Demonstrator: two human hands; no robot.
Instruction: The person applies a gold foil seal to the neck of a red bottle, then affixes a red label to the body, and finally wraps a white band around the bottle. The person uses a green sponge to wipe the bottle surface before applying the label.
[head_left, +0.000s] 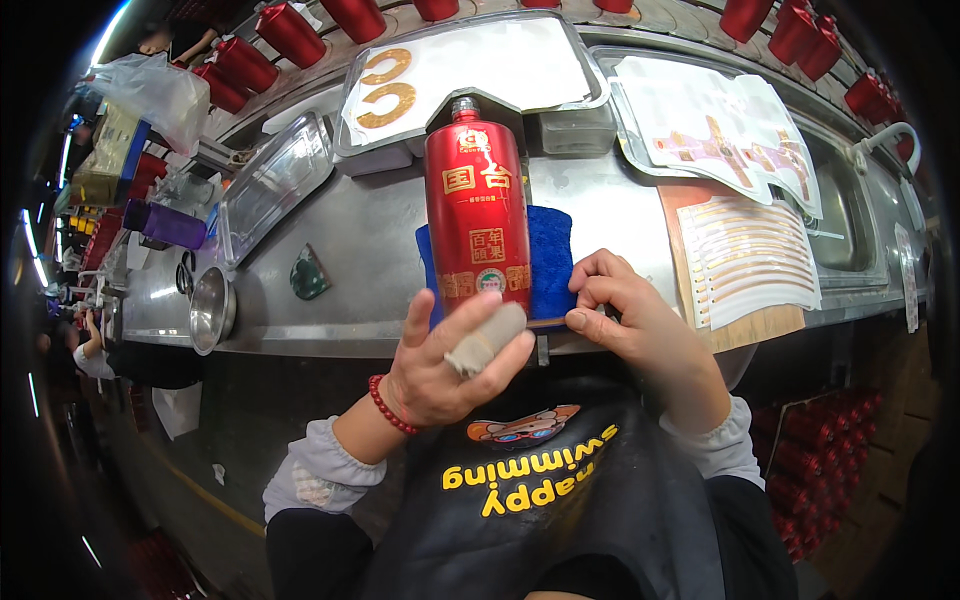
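Observation:
A red glossy bottle (477, 202) with gold lettering and a dark cap lies with its base towards me. Under it is a blue towel (551, 247). My left hand (450, 364) is at the bottle's base with its fingers apart, a grey wrap (487, 341) covering one finger. The fingers hide the base edge, so contact there is unclear. On the right, my right hand (626, 311) pinches the end of a thin tan-gold strip (546, 323) between thumb and fingertips. The strip runs left along the bottle's base and passes out of sight behind my left hand.
A tray (517, 64) holds white sheets with gold arc labels. Another sheet stack (720, 112) and a sheet of gold strips (750, 262) lie right, near a sink (840, 232). Left are a steel bowl (212, 311), green shard-like piece (308, 274), clear tray (274, 187) and purple bottle (165, 225).

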